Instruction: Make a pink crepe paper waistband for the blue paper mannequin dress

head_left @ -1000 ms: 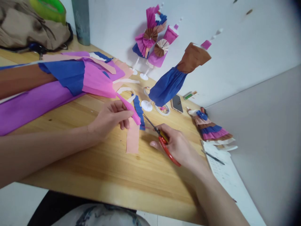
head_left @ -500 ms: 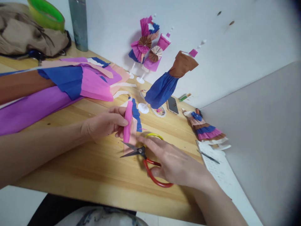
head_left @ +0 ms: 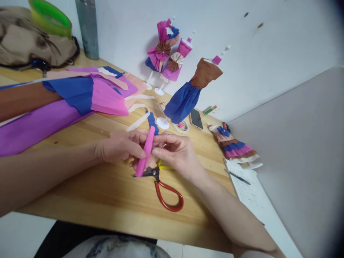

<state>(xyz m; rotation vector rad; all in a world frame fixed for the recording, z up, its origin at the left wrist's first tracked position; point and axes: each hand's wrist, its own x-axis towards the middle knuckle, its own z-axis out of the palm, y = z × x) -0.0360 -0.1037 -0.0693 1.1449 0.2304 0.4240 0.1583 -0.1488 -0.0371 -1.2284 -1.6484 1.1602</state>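
My left hand (head_left: 126, 146) pinches a folded strip of pink crepe paper (head_left: 146, 152), thumb lying across its front. From the other side, my right hand (head_left: 178, 153) is closed with its fingertips and thumb at the strip's edge. Just below both hands the scissors (head_left: 154, 172) lie on the table, with one red handle and one yellow handle, the yellow one partly hidden by my right hand. The pink strip covers part of the blades. A blue paper piece (head_left: 152, 123) and a cream paper strip (head_left: 138, 118) lie beyond my hands.
Long crepe paper sheets (head_left: 72, 95) spread over the left. Behind stands a miniature dress form in a brown and blue dress (head_left: 193, 87), beside a phone (head_left: 196, 119). A layered paper dress (head_left: 235, 145) and a notebook (head_left: 242, 186) with a pen (head_left: 239, 177) lie at right.
My right hand has let go of the scissors, which now rest on the table, and has moved up to the pink strip. The strip has come slightly lower and tilted more.
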